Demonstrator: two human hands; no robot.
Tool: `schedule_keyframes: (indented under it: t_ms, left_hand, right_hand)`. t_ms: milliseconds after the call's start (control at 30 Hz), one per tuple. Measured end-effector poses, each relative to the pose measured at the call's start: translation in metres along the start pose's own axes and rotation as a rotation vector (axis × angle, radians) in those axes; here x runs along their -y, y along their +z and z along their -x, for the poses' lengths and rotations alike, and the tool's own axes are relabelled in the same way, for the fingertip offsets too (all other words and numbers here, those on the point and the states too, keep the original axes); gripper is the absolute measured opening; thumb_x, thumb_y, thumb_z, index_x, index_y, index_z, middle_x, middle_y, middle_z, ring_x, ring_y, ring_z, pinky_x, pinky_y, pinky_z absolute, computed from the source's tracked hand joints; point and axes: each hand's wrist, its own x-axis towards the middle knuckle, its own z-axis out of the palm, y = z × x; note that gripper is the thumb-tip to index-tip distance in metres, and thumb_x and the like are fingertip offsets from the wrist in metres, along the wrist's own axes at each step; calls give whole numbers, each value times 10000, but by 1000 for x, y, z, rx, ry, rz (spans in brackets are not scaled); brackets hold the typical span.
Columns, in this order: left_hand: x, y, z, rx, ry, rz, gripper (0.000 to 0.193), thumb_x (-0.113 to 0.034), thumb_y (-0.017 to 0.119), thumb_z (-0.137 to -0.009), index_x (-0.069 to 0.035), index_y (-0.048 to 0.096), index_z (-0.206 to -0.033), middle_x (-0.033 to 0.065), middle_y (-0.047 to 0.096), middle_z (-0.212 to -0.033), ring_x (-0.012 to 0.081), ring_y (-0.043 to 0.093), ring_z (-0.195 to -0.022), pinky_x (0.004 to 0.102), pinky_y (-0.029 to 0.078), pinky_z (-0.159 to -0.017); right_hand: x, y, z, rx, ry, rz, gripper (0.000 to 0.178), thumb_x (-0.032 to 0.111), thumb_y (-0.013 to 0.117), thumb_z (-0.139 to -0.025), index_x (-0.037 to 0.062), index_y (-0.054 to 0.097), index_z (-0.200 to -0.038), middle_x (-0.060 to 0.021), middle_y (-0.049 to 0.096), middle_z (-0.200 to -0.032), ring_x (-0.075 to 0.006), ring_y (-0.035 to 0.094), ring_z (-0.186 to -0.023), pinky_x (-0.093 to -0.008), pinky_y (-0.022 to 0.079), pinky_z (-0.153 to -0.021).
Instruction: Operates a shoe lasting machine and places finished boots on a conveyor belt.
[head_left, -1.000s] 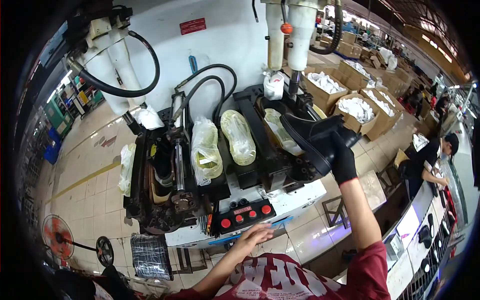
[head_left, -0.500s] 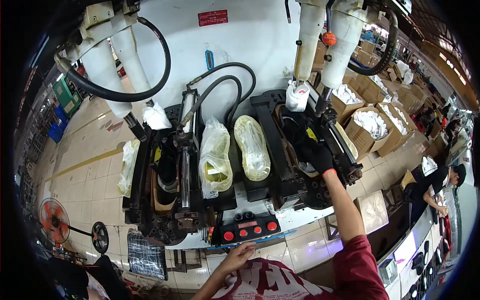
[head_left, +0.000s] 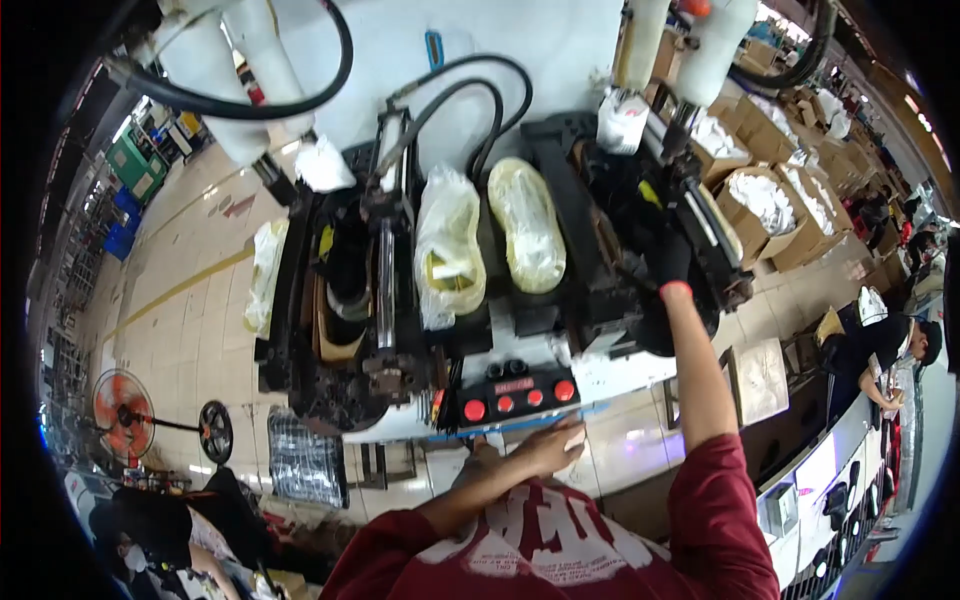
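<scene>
Black-gloved right hand (head_left: 668,258), grip indeterminable, should set the dark shoe (head_left: 622,185) squarely near the white metal machine's (head_left: 622,378) right edge, bare left hand (head_left: 553,447) empty, loosely relaxed.

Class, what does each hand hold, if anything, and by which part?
Left hand: nothing visible. Right hand, gloved: cannot be told; it blends into the dark machine parts.

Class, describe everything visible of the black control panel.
The control panel is a black box at the front of the white machine, material unclear. Four red buttons form a row, the outer two larger; behind them are a reddish label and two dark round knobs. The left hand is nearby, seemingly not touching it.
</scene>
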Motion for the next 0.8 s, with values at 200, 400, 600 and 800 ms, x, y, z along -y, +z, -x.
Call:
schedule_keyframes:
  t_ms: [200,400,600,800]
  left_hand:
    - [-20,-26,4,51,-247,-77,728,-286,590,-931,-198,264,-1576,230,56,-1645,391,634,-1131,453,528,-946]
    - [-20,-12,-13,195,-313,-290,944,-285,668,-863,-297,91,-1609,253,-146,-1631,386,673,-1077,442,558,-870]
    - [6,5,22,-184,-128,11,757,-365,619,-921,-257,257,-1577,241,81,-1637,487,551,-1224,497,513,-966]
    - [59,32,134,-344,-327,288,467,-346,618,-946,-116,590,-1351,216,610,-1314,287,696,-935,407,528,-872]
  right_hand:
    - [42,2,-21,458,219,130,422,360,684,-852,56,696,-1144,-242,691,-1071,-411,654,-1026,-484,508,-883]
    - [54,-14,-10,400,332,108,589,500,680,-825,57,660,-1212,-261,674,-1130,-410,651,-1046,-490,509,-901]
    - [70,-37,-36,189,227,0,484,452,731,-778,63,734,-1066,-244,704,-997,-413,675,-944,-493,525,-839]
    - [62,-31,-51,208,308,131,522,532,789,-692,32,765,-838,-244,711,-867,-397,696,-863,-490,537,-791]
